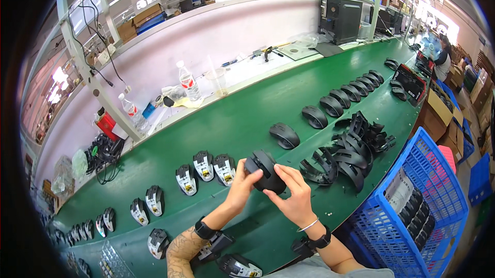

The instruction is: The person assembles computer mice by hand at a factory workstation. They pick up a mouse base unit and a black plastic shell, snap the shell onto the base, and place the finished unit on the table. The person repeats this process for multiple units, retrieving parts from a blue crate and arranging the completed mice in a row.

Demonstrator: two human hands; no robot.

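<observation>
A black computer mouse (266, 170) is held up over the green bench between my two hands. My left hand (238, 187) grips its left side, thumb pressed on the shell. From the right, my right hand (295, 195) pinches its rear end with thumb and fingers. The mouse's underside is hidden. Just left of my left hand lie open mouse bases (186, 180) with white and yellow inner parts. A closed black mouse (284, 135) rests beyond my hands. To the right is a heap of loose black mouse shells (356, 151).
Several black mice (341, 98) line the green bench (227, 113) toward the far right. A blue plastic crate (379, 216) holding black parts stands at the right edge. Bottles (189, 83) and tools sit on the back ledge. A co-worker (442, 59) is far right.
</observation>
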